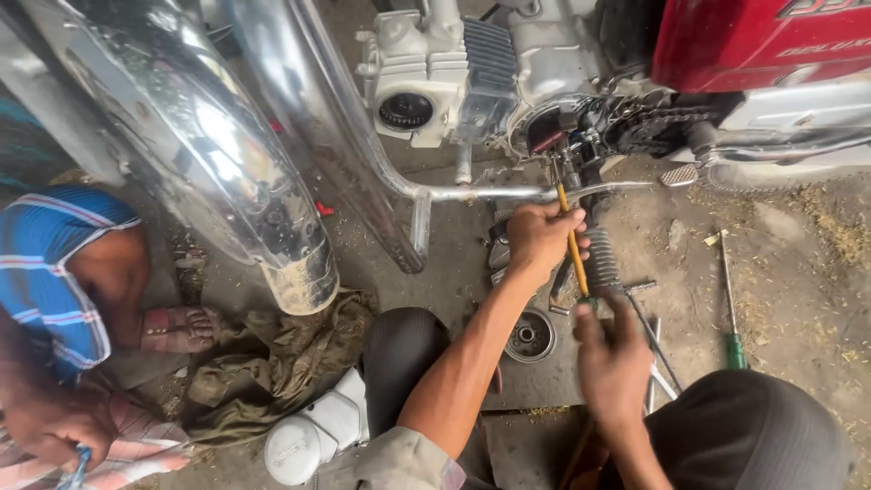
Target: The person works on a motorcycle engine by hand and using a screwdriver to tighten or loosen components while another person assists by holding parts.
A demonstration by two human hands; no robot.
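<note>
Yellow rod: a thin yellow rod (572,238) runs from the near hand up into the open side of the motorcycle engine (490,73), its far tip at the dark opening beside the chain (653,127).
Left hand: the left hand (542,238) is closed round the rod's upper part, steadying it close under the engine.
Right hand: the right hand (610,356) is closed on the rod's near end, where a green piece shows; what else it holds I cannot tell.
Risk: the rod is slim and steeply angled, so a push off its line could make the tip skid off into the chain or the footrest (601,259).
Second risk: the left hand's knuckles sit just beside the footrest and frame bar (490,192), so a slip could knock them.
Room: tight on the left, where the exhaust pipe (327,136) and bar close in; more open ground to the right.
Loose parts: a round gear part (530,336) lies just near of the left hand, a green-handled screwdriver (729,299) well to the right.
Bystander: another person in a blue striped shirt (54,263) crouches far left, clear of the work.
</note>
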